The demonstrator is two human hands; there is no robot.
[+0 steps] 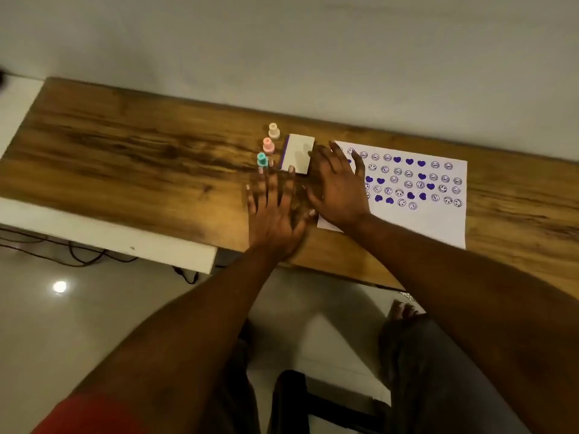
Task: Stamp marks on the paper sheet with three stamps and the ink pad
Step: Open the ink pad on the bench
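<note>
A white paper sheet lies on the wooden table, covered with several purple hearts and smiley faces. Left of it sits the ink pad with its white lid shut and a purple edge showing. Three stamps stand in a row left of the pad: beige farthest, pink in the middle, teal nearest. My left hand lies flat with fingers spread, its fingertips just short of the pad and the teal stamp. My right hand rests palm down over the sheet's left edge, fingers apart, holding nothing.
The wooden table runs along a pale wall and stretches far to the left. A white shelf edge juts out below its front left. Cables lie on the tiled floor. My legs and a bare foot show under the table.
</note>
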